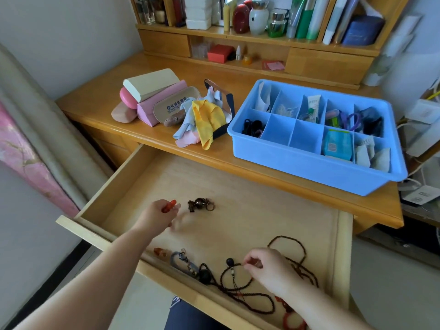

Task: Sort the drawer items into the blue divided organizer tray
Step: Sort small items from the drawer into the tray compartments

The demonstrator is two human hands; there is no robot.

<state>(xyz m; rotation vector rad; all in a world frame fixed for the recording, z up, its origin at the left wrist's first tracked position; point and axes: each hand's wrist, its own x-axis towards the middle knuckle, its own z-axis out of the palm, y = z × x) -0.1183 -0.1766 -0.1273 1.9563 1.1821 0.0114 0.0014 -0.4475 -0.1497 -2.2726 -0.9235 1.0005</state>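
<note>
left hand (160,214): bare, no rings | right hand (270,267): bare | forearms: sleeveless | lap: dark blue garment (188,315)

The fingers (177,223) of the left hand (158,214) are smeared by motion blur; only the tip of the orange item (169,205) held in it is exposed. The red bangle (289,316) at the lower edge is partly covered by the right forearm (319,310). The item pinched by the right hand (269,267) cannot be identified. Shelf items (262,17) are cut off at the top edge.
</note>
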